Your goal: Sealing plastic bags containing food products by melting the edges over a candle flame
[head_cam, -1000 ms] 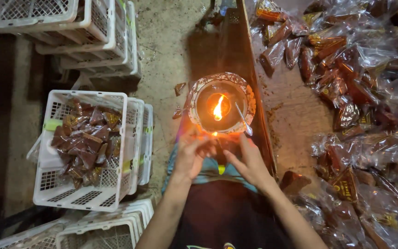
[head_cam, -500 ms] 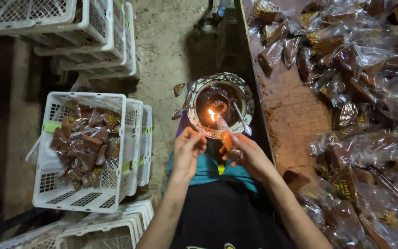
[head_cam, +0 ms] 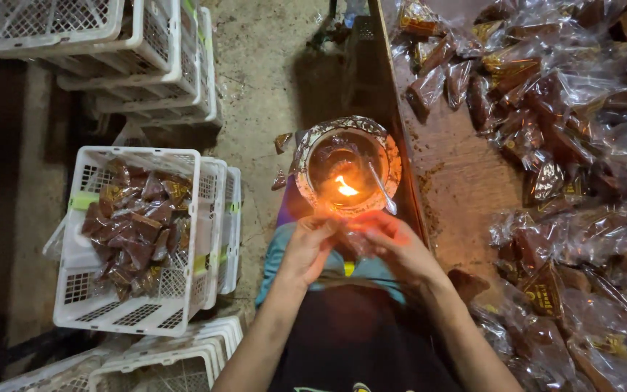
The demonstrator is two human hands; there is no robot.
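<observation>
1. The left hand (head_cam: 310, 247) and right hand (head_cam: 393, 243) meet at centre frame, fingers pinched together on a small clear packet (head_cam: 353, 238) held between them.
2. The packet sits just below the flame (head_cam: 345, 187), which burns in a round metal bowl (head_cam: 313, 145) at the bench's edge.
3. A thin metal rod (head_cam: 382, 190) leans in the bowl.
4. At right, the wooden bench (head_cam: 466, 181) carries heaps of brown wrapped packets (head_cam: 546, 94).
5. At left, a white crate (head_cam: 85, 301) on the floor holds more brown packets; other crates stand stacked at upper left (head_cam: 110, 36).
</observation>
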